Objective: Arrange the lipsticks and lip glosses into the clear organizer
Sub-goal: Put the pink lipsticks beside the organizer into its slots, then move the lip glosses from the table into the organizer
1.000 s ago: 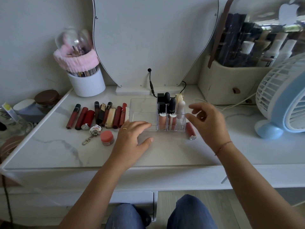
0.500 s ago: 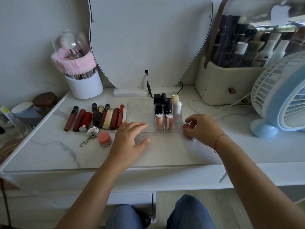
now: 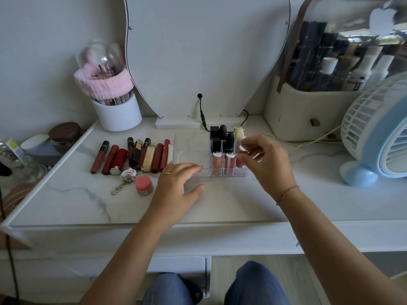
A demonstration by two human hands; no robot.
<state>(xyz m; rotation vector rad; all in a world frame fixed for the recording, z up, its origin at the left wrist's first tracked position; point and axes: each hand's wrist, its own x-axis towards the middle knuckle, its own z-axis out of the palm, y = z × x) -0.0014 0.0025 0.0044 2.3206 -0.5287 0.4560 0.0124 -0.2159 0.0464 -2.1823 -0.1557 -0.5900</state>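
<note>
A clear organizer (image 3: 191,143) stands mid-table; its right compartments hold several upright lipsticks and glosses (image 3: 222,148). My right hand (image 3: 269,165) pinches the top of a reddish lip gloss (image 3: 240,161) that stands upright in the front right compartment. My left hand (image 3: 176,187) lies flat with fingers spread, fingertips on the organizer's front left edge, holding nothing. Several red, dark and gold lipsticks and glosses (image 3: 136,156) lie in a row on the table left of the organizer.
In front of the row lie a silver keychain (image 3: 126,176) and a small pink jar (image 3: 144,185). A white brush cup (image 3: 117,113) stands at the back left, a mirror behind the organizer, a beige cosmetics case (image 3: 308,113) and a blue fan (image 3: 378,133) on the right.
My right hand took the reddish lip gloss off the table right of the organizer and lifted it upright into the front right compartment. My left hand has stayed put.
</note>
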